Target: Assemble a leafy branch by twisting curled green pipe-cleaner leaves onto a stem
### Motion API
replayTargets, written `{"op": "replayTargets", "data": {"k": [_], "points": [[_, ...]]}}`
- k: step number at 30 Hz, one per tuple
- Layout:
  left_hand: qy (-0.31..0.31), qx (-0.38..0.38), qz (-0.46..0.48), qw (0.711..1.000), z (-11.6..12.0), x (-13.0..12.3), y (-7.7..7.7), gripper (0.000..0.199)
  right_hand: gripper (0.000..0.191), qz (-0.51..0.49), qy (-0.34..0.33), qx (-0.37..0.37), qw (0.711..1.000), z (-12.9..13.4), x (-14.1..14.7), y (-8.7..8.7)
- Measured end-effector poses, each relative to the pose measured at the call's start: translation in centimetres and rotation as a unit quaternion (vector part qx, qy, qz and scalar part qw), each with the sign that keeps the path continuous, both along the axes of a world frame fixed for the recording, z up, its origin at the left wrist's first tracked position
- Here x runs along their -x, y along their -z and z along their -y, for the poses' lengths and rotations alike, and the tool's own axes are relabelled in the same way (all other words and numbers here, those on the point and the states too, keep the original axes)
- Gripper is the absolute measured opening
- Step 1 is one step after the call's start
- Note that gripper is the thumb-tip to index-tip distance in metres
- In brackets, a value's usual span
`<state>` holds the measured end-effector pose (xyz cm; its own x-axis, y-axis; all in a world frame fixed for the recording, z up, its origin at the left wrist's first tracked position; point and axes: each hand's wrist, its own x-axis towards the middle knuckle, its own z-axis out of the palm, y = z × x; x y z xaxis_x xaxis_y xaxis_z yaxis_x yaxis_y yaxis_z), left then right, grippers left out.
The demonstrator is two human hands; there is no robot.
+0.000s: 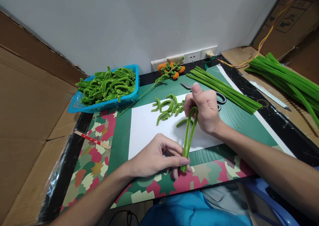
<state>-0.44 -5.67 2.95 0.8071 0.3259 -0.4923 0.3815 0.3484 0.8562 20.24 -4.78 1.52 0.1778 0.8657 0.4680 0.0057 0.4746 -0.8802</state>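
Observation:
A green pipe cleaner (188,136) is bent into a long narrow loop between my hands. My left hand (164,156) pinches its two lower ends together between thumb and fingers. At the top, my right hand (203,108) is closed around the rounded bend; its fingertips are partly hidden. Several short curled pipe cleaner pieces (165,106) lie on the white sheet (144,136) behind the loop. One more curved piece (181,122) rests just left of it. Scissors (221,98) with dark handles lie partly hidden behind my right hand.
A blue basket (104,106) heaped with bent green pieces stands at the left. Orange pipe cleaner flowers (175,75) on a green stem lie behind the sheet. Straight green pipe cleaners (224,88) are at the right, with a larger bundle (286,78) beyond. Wrapped chopsticks (92,139) lie left.

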Motion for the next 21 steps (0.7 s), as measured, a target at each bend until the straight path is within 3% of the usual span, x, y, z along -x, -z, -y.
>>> {"op": "replayTargets", "data": {"k": [21], "points": [[0.004,0.005,0.0,1.0,0.0,-0.02,-0.27,0.024,0.083,0.019,0.035,-0.029,0.999,-0.3,-0.01,-0.03]]}}
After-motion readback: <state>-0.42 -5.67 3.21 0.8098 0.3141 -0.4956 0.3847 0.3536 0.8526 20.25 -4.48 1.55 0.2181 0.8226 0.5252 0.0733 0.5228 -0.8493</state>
